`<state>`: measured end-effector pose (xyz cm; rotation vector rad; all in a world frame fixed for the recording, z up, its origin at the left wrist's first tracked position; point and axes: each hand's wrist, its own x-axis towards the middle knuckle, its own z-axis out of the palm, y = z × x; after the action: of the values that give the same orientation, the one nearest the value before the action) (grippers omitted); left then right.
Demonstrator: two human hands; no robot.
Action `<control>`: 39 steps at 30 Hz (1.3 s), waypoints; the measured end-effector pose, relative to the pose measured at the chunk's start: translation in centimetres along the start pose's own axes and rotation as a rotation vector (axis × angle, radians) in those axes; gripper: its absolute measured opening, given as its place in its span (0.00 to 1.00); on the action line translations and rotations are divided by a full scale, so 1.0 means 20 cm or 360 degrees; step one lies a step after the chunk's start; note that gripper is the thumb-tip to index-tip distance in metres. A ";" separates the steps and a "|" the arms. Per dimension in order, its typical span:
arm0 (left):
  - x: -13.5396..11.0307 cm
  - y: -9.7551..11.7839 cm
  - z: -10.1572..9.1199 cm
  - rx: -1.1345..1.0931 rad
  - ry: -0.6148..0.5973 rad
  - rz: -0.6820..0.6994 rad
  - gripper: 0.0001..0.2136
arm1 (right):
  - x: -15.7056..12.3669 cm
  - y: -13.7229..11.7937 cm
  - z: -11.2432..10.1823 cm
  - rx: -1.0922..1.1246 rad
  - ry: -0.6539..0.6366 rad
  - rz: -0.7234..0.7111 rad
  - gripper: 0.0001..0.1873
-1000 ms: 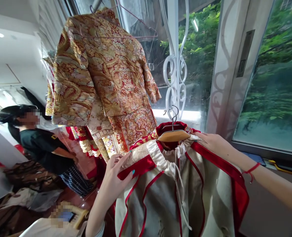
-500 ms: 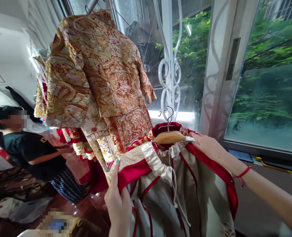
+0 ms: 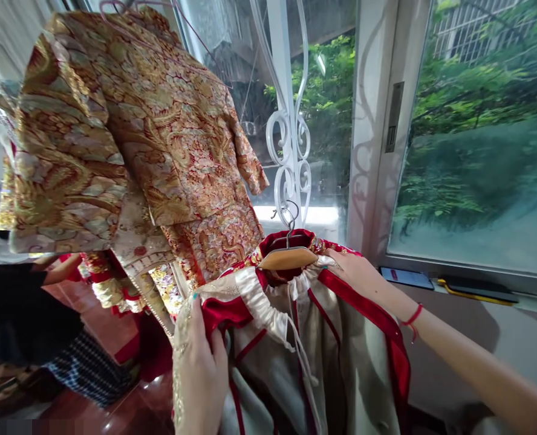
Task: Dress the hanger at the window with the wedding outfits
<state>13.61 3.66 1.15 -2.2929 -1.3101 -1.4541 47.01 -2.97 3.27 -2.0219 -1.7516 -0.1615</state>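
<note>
Between the two hands a cream satin garment with red velvet borders [image 3: 341,362] is held up on a light wooden hanger with a metal hook [image 3: 287,258]. The left hand [image 3: 200,368] is closed over the left shoulder edge, the red border pinched under the thumb; half a second ago the fingers lay higher and flatter on this edge, so the grip was moved lower and made firmer. The right hand [image 3: 357,275] is pressed with loosely bent fingers on the fabric just beside the hanger's right end, as before. Above the left hand a gold and red brocade jacket [image 3: 127,133] is hung. Behind the right hand a white scrolled window grille [image 3: 291,157] is seen.
</note>
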 end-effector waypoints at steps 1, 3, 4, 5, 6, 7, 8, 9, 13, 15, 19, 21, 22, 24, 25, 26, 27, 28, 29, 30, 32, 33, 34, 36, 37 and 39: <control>0.02 -0.02 0.00 -0.0009 -0.0087 -0.0013 0.28 | 0.00 0.01 -0.01 -0.0007 -0.0006 -0.0021 0.19; 0.06 -0.01 -0.02 -0.0027 -0.0176 -0.0056 0.27 | 0.01 0.02 -0.02 -0.0015 -0.0027 -0.0057 0.18; 0.09 0.02 -0.02 -0.0026 -0.0177 -0.0056 0.27 | 0.02 0.03 -0.02 -0.0024 -0.0035 -0.0068 0.18; 0.13 0.07 -0.03 0.0001 -0.0170 -0.0040 0.26 | 0.02 0.03 -0.02 -0.0041 -0.0037 -0.0067 0.18; 0.17 0.13 -0.03 0.0069 -0.0173 -0.0022 0.26 | 0.02 0.03 -0.02 -0.0059 -0.0039 -0.0060 0.17; 0.21 0.20 -0.01 0.0177 -0.0209 -0.0005 0.25 | 0.02 0.03 -0.02 -0.0073 -0.0036 -0.0050 0.17; 0.25 0.27 0.01 0.0312 -0.0285 0.0007 0.24 | 0.01 0.03 -0.02 -0.0077 -0.0026 -0.0039 0.17; 0.28 0.33 0.04 0.0459 -0.0393 0.0016 0.24 | 0.01 0.02 -0.03 -0.0065 -0.0018 -0.0032 0.17; 0.35 0.40 0.17 0.0712 -0.0813 0.0074 0.15 | -0.04 0.01 -0.05 0.0013 0.0037 -0.0082 0.17; 0.35 0.34 0.20 0.0597 -0.0840 0.0022 0.13 | -0.08 0.01 -0.06 0.0008 0.0098 -0.0168 0.20; 0.36 0.18 0.23 -0.0262 -0.0791 -0.0092 0.13 | -0.12 0.03 -0.07 -0.0114 0.0164 -0.0307 0.24; 0.38 0.14 0.23 -0.0835 -0.0778 -0.0229 0.13 | -0.12 0.03 -0.07 -0.0191 0.0167 -0.0308 0.24; 0.40 0.14 0.24 -0.1096 -0.0738 -0.0339 0.13 | -0.12 0.03 -0.07 -0.0220 0.0176 -0.0298 0.24; 0.43 0.18 0.24 -0.1533 -0.0608 -0.0557 0.13 | -0.13 0.01 -0.08 -0.0255 0.0205 -0.0278 0.24; 0.45 0.21 0.25 -0.1698 -0.0538 -0.0625 0.12 | -0.13 0.00 -0.08 -0.0262 0.0219 -0.0274 0.23; 0.47 0.24 0.25 -0.1818 -0.0482 -0.0662 0.12 | -0.14 -0.01 -0.08 -0.0263 0.0231 -0.0273 0.23; 0.48 0.27 0.25 -0.1890 -0.0449 -0.0672 0.12 | -0.14 -0.02 -0.08 -0.0259 0.0236 -0.0274 0.23; 0.49 0.30 0.24 -0.1919 -0.0451 -0.0660 0.12 | -0.15 -0.02 -0.08 -0.0249 0.0238 -0.0274 0.24; 0.50 0.32 0.24 -0.1913 -0.0466 -0.0636 0.12 | -0.15 -0.02 -0.08 -0.0235 0.0243 -0.0274 0.24; 0.50 0.33 0.24 -0.1885 -0.0491 -0.0604 0.12 | -0.15 -0.02 -0.07 -0.0215 0.0251 -0.0282 0.24; 0.48 0.33 0.26 -0.1784 -0.0534 -0.0522 0.12 | -0.15 0.01 -0.04 -0.0152 0.0267 -0.0324 0.24; 0.47 0.32 0.27 -0.1707 -0.0556 -0.0457 0.12 | -0.14 0.02 -0.02 -0.0114 0.0272 -0.0349 0.24; 0.45 0.31 0.29 -0.1609 -0.0581 -0.0378 0.12 | -0.13 0.04 -0.01 -0.0074 0.0274 -0.0373 0.23; 0.40 0.26 0.33 -0.1389 -0.0651 -0.0209 0.13 | -0.11 0.08 0.01 0.0021 0.0261 -0.0412 0.24; 0.38 0.23 0.35 -0.1296 -0.0690 -0.0148 0.14 | -0.10 0.09 0.01 0.0076 0.0260 -0.0427 0.24; 0.33 0.18 0.36 -0.1208 -0.0744 -0.0110 0.15 | -0.09 0.11 0.01 0.0196 0.0287 -0.0449 0.24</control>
<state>22.06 9.11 3.59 -3.2576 -1.0321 -1.7210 48.71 -4.74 1.76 -1.6152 -1.8729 -0.3073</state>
